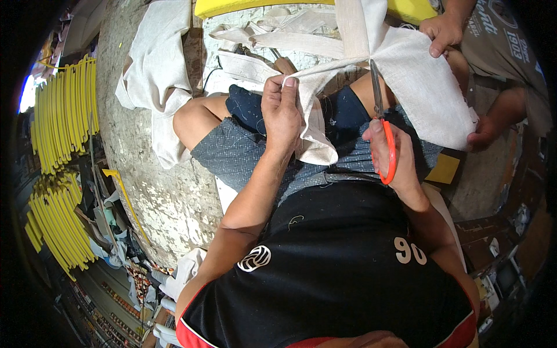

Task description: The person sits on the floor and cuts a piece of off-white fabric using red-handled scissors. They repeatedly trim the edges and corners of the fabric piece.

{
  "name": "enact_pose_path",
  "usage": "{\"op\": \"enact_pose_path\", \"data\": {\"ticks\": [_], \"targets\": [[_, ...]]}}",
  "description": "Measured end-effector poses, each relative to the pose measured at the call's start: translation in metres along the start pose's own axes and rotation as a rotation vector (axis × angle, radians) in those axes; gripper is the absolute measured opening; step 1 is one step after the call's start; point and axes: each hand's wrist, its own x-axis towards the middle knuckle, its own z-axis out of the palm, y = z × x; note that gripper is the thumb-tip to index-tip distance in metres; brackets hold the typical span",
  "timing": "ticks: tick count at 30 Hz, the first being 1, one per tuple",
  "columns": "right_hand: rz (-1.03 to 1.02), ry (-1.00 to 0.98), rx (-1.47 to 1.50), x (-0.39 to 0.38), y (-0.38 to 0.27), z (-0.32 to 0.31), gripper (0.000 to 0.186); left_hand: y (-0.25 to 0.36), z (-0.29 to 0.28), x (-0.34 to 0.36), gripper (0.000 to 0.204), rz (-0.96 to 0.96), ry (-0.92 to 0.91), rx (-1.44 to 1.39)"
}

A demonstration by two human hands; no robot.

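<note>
A pale off-white cloth (pixel 426 87) stretches over my lap, its narrow part running left to my left hand (pixel 282 110). Those fingers pinch the cloth's edge between thumb and forefinger, and a loose end hangs below them. My right hand (pixel 400 156) grips a pair of scissors (pixel 378 95) with orange-red handles, its fingers in the loops. The blades point away from me, their tips at the cloth where the narrow part meets the wide part. They look nearly closed. At the right, another person's upper hand (pixel 444 35) and lower hand (pixel 492 124) hold the wide part's edge.
Loose cloth strips (pixel 296 40) lie on the worn whitish surface ahead, near a wooden-handled tool (pixel 283 64). A larger off-white cloth (pixel 159 75) drapes at the left. Yellow foam (pixel 243 6) lies at the far edge. Stacked yellow curved pieces (pixel 67 116) stand far left.
</note>
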Motion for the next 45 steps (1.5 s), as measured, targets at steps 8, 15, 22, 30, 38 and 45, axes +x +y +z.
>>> {"op": "enact_pose_path", "data": {"ticks": [8,15,22,30,38,45], "targets": [[-0.099,0.11,0.189,0.011,-0.007,0.015,0.037,0.0,-0.013,-0.019,0.01,-0.075,-0.128,-0.082],[-0.363,0.205,0.263,0.04,-0.007,0.03,0.022,0.014,-0.01,-0.05,0.016,-0.373,-0.509,0.235],[-0.334,0.153,0.445,0.025,-0.007,0.022,0.022,0.007,0.06,0.027,0.055,-0.6,-0.652,0.257],[-0.286,0.212,0.22,0.02,0.007,0.001,0.021,-0.002,0.112,0.028,0.024,-0.526,-0.618,-0.021],[-0.147,0.104,0.108,0.002,0.003,-0.014,0.023,0.004,0.124,0.01,0.023,-0.191,-0.401,0.116],[-0.151,0.0,0.081,-0.021,0.0,-0.039,0.036,-0.002,0.118,0.011,0.022,-0.081,-0.424,0.075]]}}
